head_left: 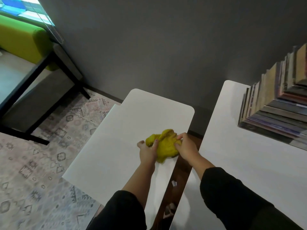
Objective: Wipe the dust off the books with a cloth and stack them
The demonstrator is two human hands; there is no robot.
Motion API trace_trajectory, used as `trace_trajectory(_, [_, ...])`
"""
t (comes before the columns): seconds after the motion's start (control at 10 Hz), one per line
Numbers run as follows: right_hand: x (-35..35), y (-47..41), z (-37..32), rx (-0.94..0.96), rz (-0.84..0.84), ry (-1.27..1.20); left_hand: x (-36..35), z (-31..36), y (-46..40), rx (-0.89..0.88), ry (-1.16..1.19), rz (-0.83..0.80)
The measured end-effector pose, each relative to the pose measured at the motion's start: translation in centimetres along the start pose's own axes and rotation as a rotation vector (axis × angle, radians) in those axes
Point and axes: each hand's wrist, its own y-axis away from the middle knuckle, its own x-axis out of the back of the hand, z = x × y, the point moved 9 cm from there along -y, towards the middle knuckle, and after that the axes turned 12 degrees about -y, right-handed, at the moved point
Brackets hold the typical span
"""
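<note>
Head-camera view looked down on a person's two hands as they gathered a crumpled yellow cloth (166, 146) on a white table (116, 146). Taking that cloth as the landmark: it lay bunched near the table's right edge, closer to the person than to the wall. The left hand (147, 151) gripped the cloth's left side, its thumb pressed onto the fabric and its other fingers curled beside it on the tabletop. The right hand (186, 146) held the cloth's right side, fingers curled into the folds at the upper edge. Both forearms reached in from below, each in a black sleeve (232, 200) pushed up short of the wrist.

Right of the cloth, across a narrow gap showing dark wood floor (181, 171), stood a second white table (249, 163). On it, well apart from the cloth and up toward the far right, rose a tall stack of books (274, 110), spines and page edges stepped unevenly; neither hand touched them. A small pale scrap (174, 183) lay on the floor in the gap, below the cloth.

Left of the cloth, past the table's edge, a patterned rug (41, 171) covered the floor. Farther up and left sat a black-framed bench (41, 90) and a lime-green seat (21, 40). A dark grey wall (166, 47) filled the background above the cloth.
</note>
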Motion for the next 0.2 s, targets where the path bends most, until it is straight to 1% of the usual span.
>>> trace_trajectory(0.1, [0.5, 0.2, -0.1, 0.010, 0.008, 0.002, 1.5, 1.9, 0.7, -0.084, -0.293, 0.175])
trace_trajectory(0.2, [1.8, 1.0, -0.4, 0.039, 0.035, -0.038, 2.5, 4.8, 2.5, -0.210, -0.549, 0.372])
